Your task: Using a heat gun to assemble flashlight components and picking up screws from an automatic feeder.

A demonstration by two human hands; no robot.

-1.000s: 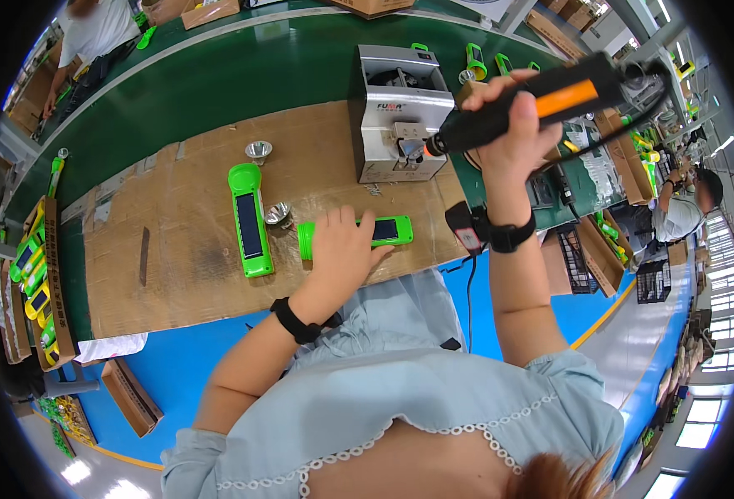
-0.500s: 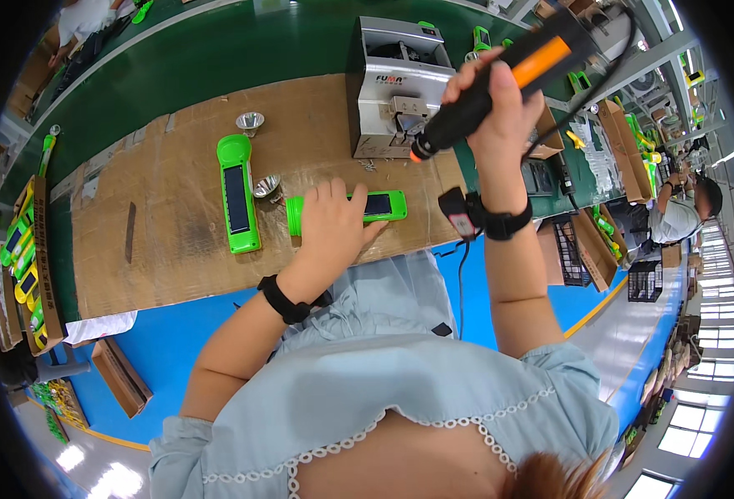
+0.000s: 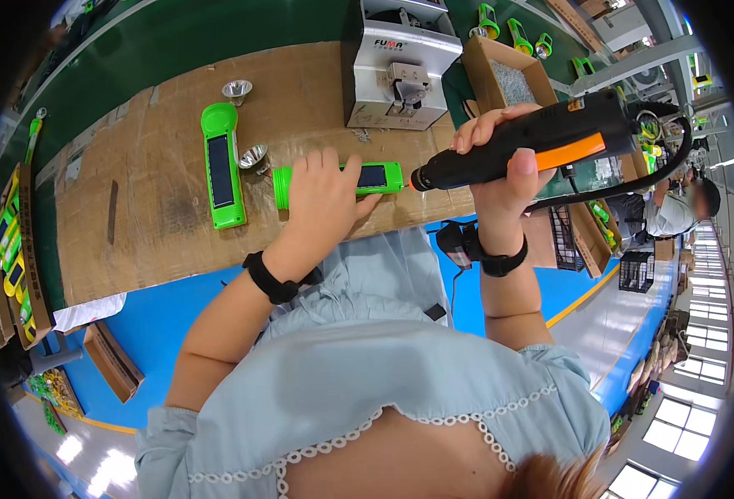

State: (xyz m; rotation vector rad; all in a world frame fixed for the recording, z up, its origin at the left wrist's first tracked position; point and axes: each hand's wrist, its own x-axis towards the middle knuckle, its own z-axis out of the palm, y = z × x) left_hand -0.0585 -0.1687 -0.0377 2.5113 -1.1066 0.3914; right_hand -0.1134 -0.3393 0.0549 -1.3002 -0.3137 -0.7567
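My left hand (image 3: 324,193) is wrapped over a green flashlight body (image 3: 392,176) with a dark solar panel, lying on the cardboard sheet. Held sideways in my right hand (image 3: 508,175) is a black electric screwdriver (image 3: 500,150) with an orange strip. Its tip meets the right end of the flashlight body; whether it sits in a screw there is too small to tell. A second green flashlight (image 3: 220,170), longer and with its own panel, lies to the left of my left hand. Two shiny reflector cups (image 3: 253,155) rest near it, one by its side and one behind.
A grey screw-feeder machine (image 3: 400,71) stands behind my hands, with loose screws (image 3: 361,135) at its foot. To its right is a carton (image 3: 510,79) of small metal parts. More green flashlights (image 3: 519,36) lie farther back. A box of green and yellow pieces (image 3: 9,249) stands far left.
My right hand has lowered the screwdriver from beside the machine and swung it level, bringing its tip to the flashlight body's end. My left hand still holds the body. The whole view has shifted slightly.
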